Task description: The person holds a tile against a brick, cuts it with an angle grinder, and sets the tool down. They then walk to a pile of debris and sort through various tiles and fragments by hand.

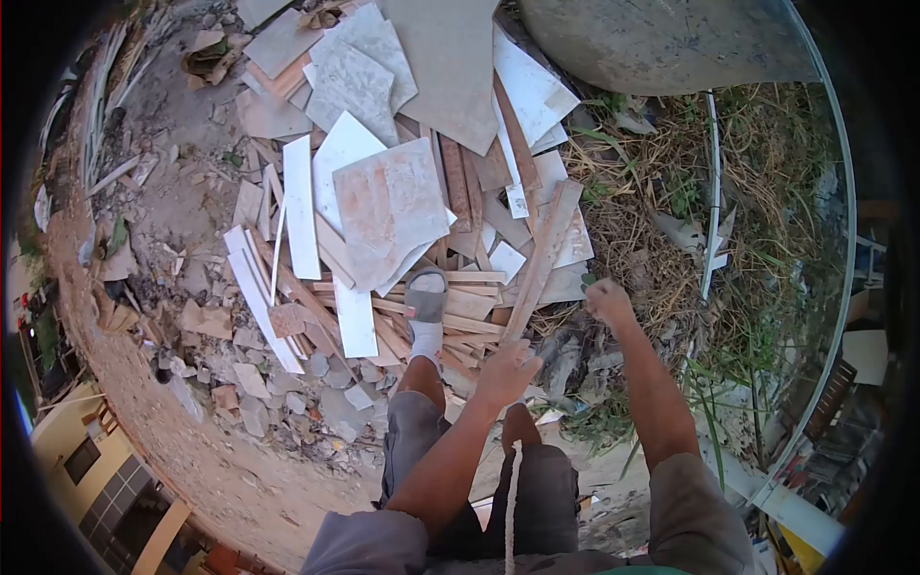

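My left hand [508, 374] is in front of my body with its fingers a little apart and nothing in them. Just beyond its fingertips is the lower end of a long brown plank [544, 259], which leans up over the pile. Farther right, my right hand [609, 301] is raised with the fingers curled closed. A small dark green leaf-like bit [587, 281] shows at its fingertips; I cannot tell whether the hand grips it. My sandalled foot [426, 295] stands on thin wooden strips [470, 324], near a square, stained tile [391, 211].
Broken tiles [355, 81] and white boards [300, 206] lie heaped ahead. Loose rubble [254, 407] covers the ground at left. Dry grass [652, 230] grows at right, beside a thin pale pole [711, 201]. A big grey slab [671, 43] juts in at top right.
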Available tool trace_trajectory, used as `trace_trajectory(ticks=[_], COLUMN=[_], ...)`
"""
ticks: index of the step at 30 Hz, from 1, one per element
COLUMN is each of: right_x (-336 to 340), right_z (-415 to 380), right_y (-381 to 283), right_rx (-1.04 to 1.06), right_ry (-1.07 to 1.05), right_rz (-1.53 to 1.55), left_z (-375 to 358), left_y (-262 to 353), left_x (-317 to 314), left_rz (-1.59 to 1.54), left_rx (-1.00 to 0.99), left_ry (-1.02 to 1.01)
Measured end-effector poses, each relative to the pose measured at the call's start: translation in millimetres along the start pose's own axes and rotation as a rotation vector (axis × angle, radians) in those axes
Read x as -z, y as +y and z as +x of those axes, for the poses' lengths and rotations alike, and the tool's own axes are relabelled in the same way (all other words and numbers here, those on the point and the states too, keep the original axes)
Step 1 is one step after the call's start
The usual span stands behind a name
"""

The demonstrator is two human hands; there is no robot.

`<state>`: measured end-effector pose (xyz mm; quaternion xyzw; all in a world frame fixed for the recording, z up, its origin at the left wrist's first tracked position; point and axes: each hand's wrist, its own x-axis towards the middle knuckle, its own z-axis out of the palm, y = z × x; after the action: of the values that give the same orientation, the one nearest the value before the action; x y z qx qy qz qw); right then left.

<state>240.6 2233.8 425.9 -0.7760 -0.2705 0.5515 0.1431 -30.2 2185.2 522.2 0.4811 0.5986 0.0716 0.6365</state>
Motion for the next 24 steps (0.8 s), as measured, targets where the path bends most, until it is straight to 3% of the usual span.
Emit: trace_trajectory(ticks=[3, 6, 7, 8, 9, 10, 12, 14, 18, 21, 24], right_x=[9, 10, 12, 21, 20, 11, -4, -10, -31, -33, -37], right_z=[60, 125, 146, 195, 198, 196, 213, 235, 236, 223, 185], right_y=[-55, -120, -143, -144, -175, -205, -237, -251, -264, -257, -247], right_rx=[0.038, 0.345, 0.377, 0.43, 0.303, 0.275, 0.243, 0.213, 0.136, 0.111, 0.281], right_ry=[0.106, 0.387, 0.376, 0.377, 0.343, 0.36, 0.367, 0.093, 0.245, 0.213, 0.17], right_rz=[-0.051, -0.48, -0.396, -0.251, -0.13, -0.017, 0.092, 0.395, 0.65, 0.629, 0.41], left_z=[15, 23, 21, 24, 30, 31, 28, 29, 30, 32, 34], left_y=[25, 22, 12, 3, -2, 3, 27, 33, 38, 37, 33], left_x=[22, 44, 44, 35, 31, 36, 51, 62, 80, 87, 86], left_rz=[-0.224, -0.191, -0.185, -0.044, 0.101, 0.108, -0.179, -0.192, -0.264, -0.306, -0.36], left_rx=[-0.038, 0.035, 0.072, -0.077, -0.233, -0.216, 0.013, 0.012, 0.032, 0.031, 0.011], left_ry=[0.043, 0.134, 0.166, 0.228, 0.28, 0.297, 0.183, 0.215, 0.218, 0.231, 0.243])
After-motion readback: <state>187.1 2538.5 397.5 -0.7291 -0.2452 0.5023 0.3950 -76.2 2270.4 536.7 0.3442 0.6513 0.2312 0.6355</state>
